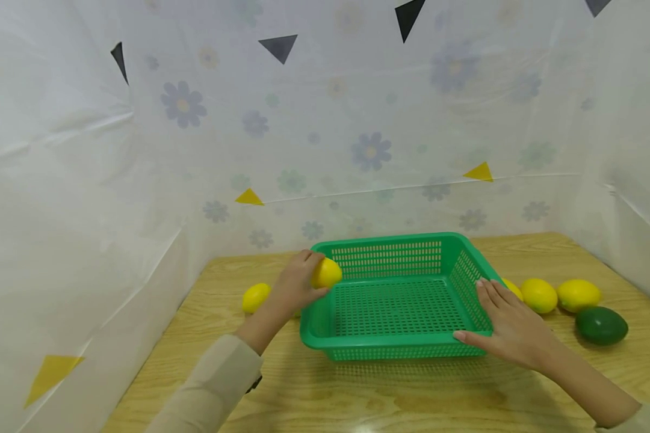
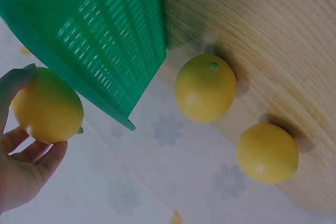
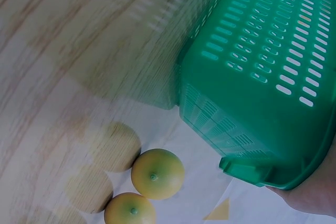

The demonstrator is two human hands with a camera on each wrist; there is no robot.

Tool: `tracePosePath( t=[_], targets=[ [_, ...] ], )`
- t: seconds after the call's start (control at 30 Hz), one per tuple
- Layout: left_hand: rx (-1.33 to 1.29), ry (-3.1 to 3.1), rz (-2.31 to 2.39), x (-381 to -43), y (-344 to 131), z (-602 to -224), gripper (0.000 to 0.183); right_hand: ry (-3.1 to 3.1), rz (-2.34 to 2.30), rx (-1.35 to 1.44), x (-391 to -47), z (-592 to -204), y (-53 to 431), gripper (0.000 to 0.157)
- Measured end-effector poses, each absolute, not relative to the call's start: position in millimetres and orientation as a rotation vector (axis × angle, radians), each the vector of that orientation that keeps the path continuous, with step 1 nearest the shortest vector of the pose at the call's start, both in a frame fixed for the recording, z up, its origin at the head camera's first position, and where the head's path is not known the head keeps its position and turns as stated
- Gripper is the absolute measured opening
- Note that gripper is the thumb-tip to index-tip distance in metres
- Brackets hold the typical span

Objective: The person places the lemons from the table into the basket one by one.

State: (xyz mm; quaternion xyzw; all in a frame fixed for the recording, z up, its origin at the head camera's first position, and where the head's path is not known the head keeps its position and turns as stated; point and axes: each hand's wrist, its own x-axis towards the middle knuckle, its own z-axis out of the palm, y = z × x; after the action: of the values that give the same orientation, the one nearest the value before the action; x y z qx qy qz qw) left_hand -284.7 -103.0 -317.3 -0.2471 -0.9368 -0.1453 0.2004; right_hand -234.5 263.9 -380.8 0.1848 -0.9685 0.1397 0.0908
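My left hand grips a yellow lemon at the left rim of a green plastic basket. In the left wrist view, the thumb and fingertips hold that lemon beside the basket's rim, above the table. Spread over the basket's front right corner, my right hand rests with fairly straight fingers on the rim. The basket stands upright on the table, and its visible floor has nothing on it. Beyond my left hand lies another lemon; the left wrist view shows two lemons on the table there.
Right of the basket, several lemons lie in a row, one partly hidden by the rim. A dark green avocado-like fruit sits in front of them. White flower-patterned sheeting surrounds the wooden table at the back and sides.
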Motion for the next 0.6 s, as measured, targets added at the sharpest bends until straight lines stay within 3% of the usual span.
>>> tracePosePath(
  t=[0.6],
  targets=[
    [-0.773, -2.766, -0.364, -281, -83, -329, 0.055, -2.882, 0.408, 0.547, -235, -381, 264, 0.1]
  ],
)
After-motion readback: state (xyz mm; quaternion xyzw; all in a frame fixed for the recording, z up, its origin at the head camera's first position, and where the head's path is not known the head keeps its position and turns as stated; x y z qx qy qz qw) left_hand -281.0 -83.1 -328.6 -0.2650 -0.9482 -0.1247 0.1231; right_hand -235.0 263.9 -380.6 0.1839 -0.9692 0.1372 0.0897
